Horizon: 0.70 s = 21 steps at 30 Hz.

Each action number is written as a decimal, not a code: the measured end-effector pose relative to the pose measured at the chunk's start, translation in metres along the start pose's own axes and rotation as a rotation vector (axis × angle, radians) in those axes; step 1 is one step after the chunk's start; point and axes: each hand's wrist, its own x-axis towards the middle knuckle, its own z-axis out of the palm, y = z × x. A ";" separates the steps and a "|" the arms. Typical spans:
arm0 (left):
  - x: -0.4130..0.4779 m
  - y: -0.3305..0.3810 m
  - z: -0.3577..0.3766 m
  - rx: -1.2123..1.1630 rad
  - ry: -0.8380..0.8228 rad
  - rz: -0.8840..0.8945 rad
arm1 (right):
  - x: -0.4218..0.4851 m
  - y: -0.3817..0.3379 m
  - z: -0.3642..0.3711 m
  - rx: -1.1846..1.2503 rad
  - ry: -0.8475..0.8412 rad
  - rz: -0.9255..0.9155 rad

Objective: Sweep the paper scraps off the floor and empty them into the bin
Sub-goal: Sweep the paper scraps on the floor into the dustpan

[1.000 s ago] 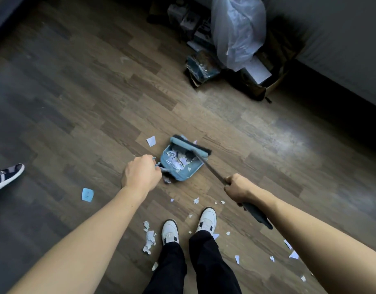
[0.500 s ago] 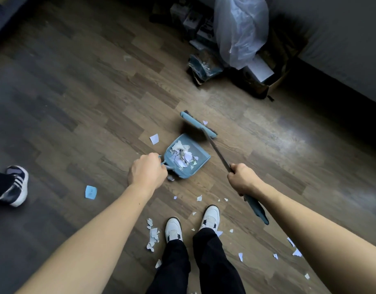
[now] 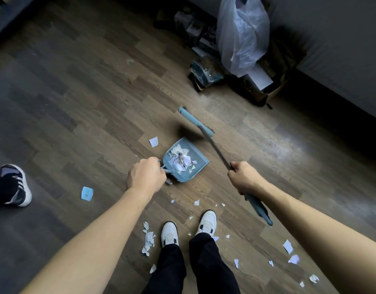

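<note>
Left hand (image 3: 146, 177) is covering most of the dustpan handle (image 3: 164, 171). Broom bristles (image 3: 188, 132) are blurring into a dark smear. Right hand (image 3: 244, 178) is hiding part of the broom handle (image 3: 216, 149). Plastic bag (image 3: 242, 35) is running off the top edge; clutter (image 3: 204, 71) beneath is possibly boxes, too dark.

1 black-and-white striped sneaker (image 3: 17, 185) stands far left, 2 white sneakers (image 3: 170, 234) under black trousers (image 3: 208, 264) sit near the bottom, and a brown cardboard box (image 3: 278, 91) sits beside the grey wall (image 3: 342, 39).
</note>
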 end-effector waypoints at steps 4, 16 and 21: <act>0.003 -0.001 0.001 -0.006 -0.007 -0.011 | 0.033 -0.012 -0.021 -0.068 0.037 0.026; 0.004 0.001 -0.004 -0.005 -0.019 -0.021 | 0.091 -0.024 -0.006 -0.221 -0.078 0.065; 0.006 0.000 -0.005 -0.013 -0.009 -0.019 | 0.046 -0.003 0.000 -0.201 -0.185 0.040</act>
